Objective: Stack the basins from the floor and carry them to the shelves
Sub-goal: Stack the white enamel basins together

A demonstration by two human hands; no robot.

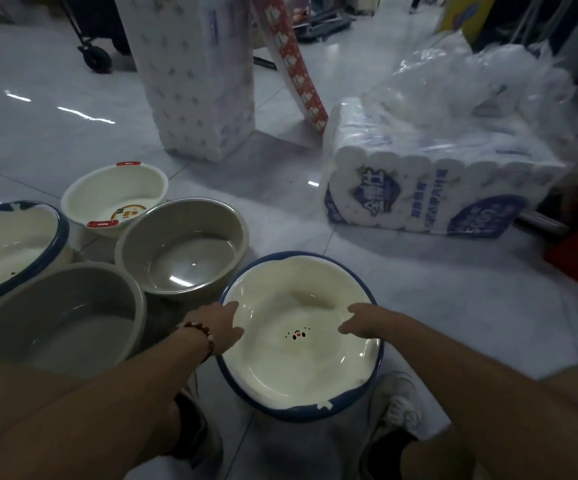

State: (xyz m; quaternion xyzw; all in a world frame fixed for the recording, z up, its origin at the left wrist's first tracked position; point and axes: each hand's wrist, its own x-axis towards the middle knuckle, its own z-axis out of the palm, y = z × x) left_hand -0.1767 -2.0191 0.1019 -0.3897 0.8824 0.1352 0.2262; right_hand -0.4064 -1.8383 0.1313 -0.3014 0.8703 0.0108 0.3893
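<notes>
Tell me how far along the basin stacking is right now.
Barely started. Nothing looks stacked yet: two grey basins, a red-handled white basin and a blue-rimmed one sit separately on the floor. In hand: left hand and right hand grip the nearest blue-rimmed basin. Stacking and carrying remain; no shelves visible.

Both forearms are bare, without sleeves. A bracelet of dark red round beads [200, 336] circles the left wrist. Pale worn sneakers [398, 403] with dark socks cover the feet.

Four basins [180, 247] left of held basin [301, 337], tissue packs [419, 188] behind on floor [453, 306]
</notes>
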